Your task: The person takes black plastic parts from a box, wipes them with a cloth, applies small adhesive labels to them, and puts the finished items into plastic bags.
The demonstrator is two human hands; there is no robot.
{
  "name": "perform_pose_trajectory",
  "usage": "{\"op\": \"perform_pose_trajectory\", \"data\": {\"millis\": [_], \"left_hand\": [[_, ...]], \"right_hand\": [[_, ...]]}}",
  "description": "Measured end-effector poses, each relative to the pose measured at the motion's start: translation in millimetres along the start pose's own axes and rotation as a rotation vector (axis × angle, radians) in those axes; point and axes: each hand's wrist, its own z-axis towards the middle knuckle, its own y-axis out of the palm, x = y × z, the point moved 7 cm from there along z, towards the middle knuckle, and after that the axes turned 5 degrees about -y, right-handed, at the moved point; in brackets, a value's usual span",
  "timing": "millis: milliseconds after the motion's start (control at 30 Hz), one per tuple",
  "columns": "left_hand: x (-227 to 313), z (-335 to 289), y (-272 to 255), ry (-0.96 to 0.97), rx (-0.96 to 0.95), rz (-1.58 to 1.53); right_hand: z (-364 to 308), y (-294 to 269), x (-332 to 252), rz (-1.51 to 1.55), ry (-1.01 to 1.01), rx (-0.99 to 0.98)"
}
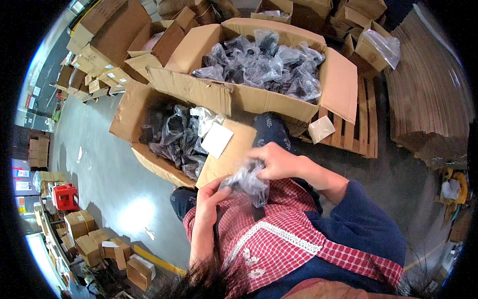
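Close in front of my lap, a crumpled clear plastic bag (254, 188) with something dark inside is held between both hands; the kind of item is hard to make out. My left hand (210, 202) is closed on the bag's left side. My right hand (275, 160) pinches its upper end, the fingertips smeared by motion. Just beyond, an open cardboard box (158, 167) holds dark items in clear bags (177, 132). A white sheet (217, 140) lies by its right flap.
A larger open carton (276, 101) full of bagged dark items stands farther back, near a wooden pallet (367, 117). Stacked flat cardboard (428, 94) rises at the right. More boxes (112, 74) fill the back left; a red plastic object (64, 197) and small boxes (89, 249) are at left.
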Motion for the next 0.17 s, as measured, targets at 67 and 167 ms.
{"op": "perform_pose_trajectory", "data": {"millis": [67, 167], "left_hand": [[-9.4, 5.6, -11.4, -0.003, 0.033, -0.211], [-12.9, 17.5, -18.8, 0.004, 0.096, -0.261]], "right_hand": [[-3.8, -27.4, 27.5, 0.066, 0.199, 0.072], [-0.6, -84.3, 59.5, 0.45, 0.202, 0.449]]}}
